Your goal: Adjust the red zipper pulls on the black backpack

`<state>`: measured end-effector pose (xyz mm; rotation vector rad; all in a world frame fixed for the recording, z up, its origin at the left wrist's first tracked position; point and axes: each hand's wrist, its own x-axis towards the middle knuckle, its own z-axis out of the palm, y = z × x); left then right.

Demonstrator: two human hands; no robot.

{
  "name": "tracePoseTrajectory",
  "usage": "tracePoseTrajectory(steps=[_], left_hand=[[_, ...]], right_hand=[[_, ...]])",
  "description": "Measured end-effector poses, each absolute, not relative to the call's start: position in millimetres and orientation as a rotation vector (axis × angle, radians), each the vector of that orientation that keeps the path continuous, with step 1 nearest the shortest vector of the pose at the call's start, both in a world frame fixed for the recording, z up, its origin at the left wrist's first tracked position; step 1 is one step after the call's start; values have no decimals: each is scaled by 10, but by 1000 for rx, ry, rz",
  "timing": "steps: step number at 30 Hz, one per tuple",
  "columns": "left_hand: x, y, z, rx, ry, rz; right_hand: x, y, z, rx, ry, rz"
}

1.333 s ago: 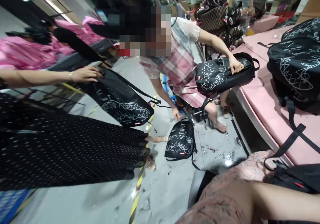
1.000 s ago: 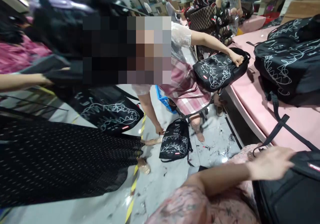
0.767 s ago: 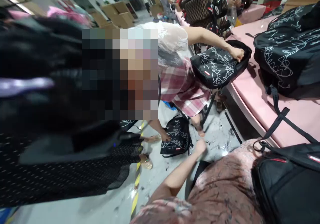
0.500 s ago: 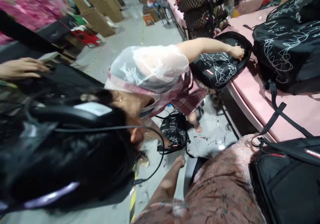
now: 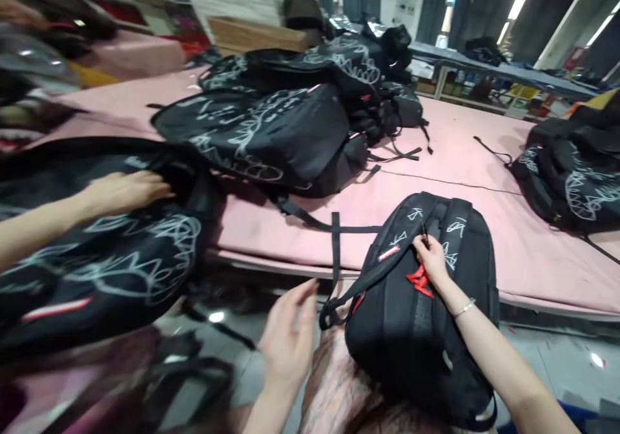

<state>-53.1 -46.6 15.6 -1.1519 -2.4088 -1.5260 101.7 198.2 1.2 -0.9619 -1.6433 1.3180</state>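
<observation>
Head view: I see the backpack (image 5: 426,305) upright on the lap, leaning on the pink table (image 5: 484,182) edge. Right hand (image 5: 431,259) pinches something small at its top, by the red tab (image 5: 419,281). Left hand (image 5: 290,337) hovers spread, empty, beside the strap (image 5: 353,292). Co-worker's hand (image 5: 123,192) rests on another bag (image 5: 111,253). Handling looks barely begun; bag pile (image 5: 290,117) waits.

backpack (image 5: 421,305): matt black woven cloth | table (image 5: 484,182): pink matt padding

Black backpack (image 5: 416,305), back panel up, on lap, against table edge
</observation>
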Motion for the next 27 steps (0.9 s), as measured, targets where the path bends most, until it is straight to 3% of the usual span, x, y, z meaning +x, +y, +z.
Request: tracePoseTrajectory(steps=[4, 9, 17, 27], left_hand=[[-156, 543, 511, -1909, -2145, -1306], [-22, 1212, 354, -1921, -2389, -1535], [-211, 1149, 384, -1604, -2577, -2141], [-163, 801, 686, -897, -2650, -3025]], right_hand=[[1037, 1979, -57, -905, -1602, 1348], [1039, 1987, -48, -849, -1573, 1379], [1119, 1782, 41, -837, -1519, 1420], [1298, 1416, 216, -684, -1845, 856]])
